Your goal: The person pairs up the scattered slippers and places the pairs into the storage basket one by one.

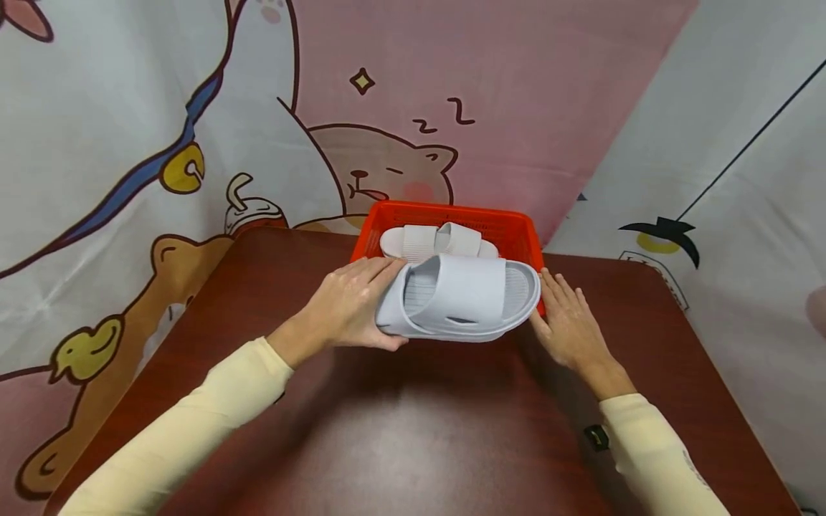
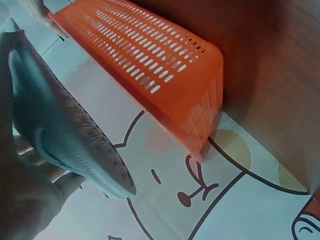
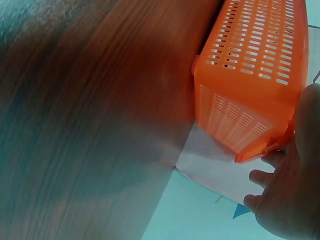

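Observation:
My left hand point(image 1: 351, 304) grips the heel end of a light grey slide slipper point(image 1: 461, 294), thumb below and fingers over the back. The slipper is raised over the table, its toe pointing right, and overlaps the front of a red plastic basket point(image 1: 452, 208). In the left wrist view the same slipper point(image 2: 75, 125) shows edge-on beside the slotted basket wall point(image 2: 150, 45). My right hand point(image 1: 568, 322) lies along the basket's right side with fingers extended, near the slipper's toe. The right wrist view has its fingertips at the basket's rim point(image 3: 250, 152).
White slippers point(image 1: 461, 240) lie inside the basket, partly hidden by the grey one. The basket stands at the far side of a dark reddish-brown table point(image 1: 400, 430). Behind the table hangs a cloth point(image 1: 516, 93) printed with cartoon animals.

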A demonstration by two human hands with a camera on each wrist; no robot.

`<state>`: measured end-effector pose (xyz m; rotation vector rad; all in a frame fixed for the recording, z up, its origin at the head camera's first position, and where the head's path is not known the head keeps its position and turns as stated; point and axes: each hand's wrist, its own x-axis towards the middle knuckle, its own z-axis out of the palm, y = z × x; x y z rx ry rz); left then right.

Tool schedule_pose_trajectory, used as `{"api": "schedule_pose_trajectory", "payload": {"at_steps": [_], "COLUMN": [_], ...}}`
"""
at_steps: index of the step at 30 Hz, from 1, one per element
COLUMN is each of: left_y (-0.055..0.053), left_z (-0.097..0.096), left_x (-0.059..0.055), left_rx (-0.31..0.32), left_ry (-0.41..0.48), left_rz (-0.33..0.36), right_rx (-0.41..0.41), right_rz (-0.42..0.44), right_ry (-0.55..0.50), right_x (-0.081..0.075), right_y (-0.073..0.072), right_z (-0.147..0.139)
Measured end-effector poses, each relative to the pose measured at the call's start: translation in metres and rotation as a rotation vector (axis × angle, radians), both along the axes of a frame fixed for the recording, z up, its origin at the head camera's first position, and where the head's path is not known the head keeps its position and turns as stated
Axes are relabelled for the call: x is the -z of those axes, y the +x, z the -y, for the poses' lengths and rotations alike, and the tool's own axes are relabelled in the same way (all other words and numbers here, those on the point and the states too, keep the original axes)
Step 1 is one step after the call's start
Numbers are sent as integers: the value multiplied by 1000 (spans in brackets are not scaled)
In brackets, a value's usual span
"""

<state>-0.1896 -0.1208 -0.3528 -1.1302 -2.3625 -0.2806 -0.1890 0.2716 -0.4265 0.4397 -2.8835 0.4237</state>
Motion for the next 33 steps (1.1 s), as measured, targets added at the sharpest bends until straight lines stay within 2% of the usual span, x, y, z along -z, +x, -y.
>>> {"api": "schedule_pose_trajectory", "payload": {"at_steps": [10,14,20,25,33], "left_y": [-35,-47,-65,-76,-94], "left_z": [-14,-19,-28,-33,-42], "left_x": [0,0,-3,0,12], "left_rx": [-25,-50,-29,-41,-65], "left_ry": [-3,10,81,99,72], "left_rz": [70,163,322,397,490], "right_rx": [24,33,40,39,43], "right_rz": [14,32,40,43,37], "right_ry": [35,49,51,48,63], "right_x": [0,0,-1,1,1], "right_y": [-2,-2,-1,-1,-2], "right_z": [2,2,2,1,0]}}
